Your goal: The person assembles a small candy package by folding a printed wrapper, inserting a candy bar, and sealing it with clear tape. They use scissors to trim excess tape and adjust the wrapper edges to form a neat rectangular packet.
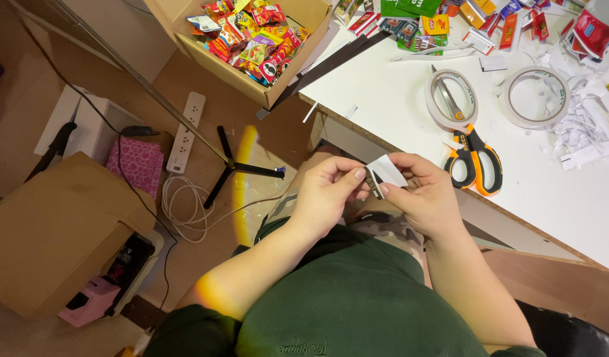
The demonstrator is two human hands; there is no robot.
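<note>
both hands held a small white card piece [385, 173] above the lap, beside the white table [569, 205]. left hand [327, 192] pinched one edge; right hand [423, 195] pinched the other, steadying it for fingertip work. scissors [473, 155] lay near.

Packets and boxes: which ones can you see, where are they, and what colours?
Snack packets: in open cardboard box, top middle; small, red, yellow, green.
Flat packages: table far edge; green, yellow, red.
Brown box: floor, left; closed top.
Both hands' fingers pinch a small white slip.
</note>
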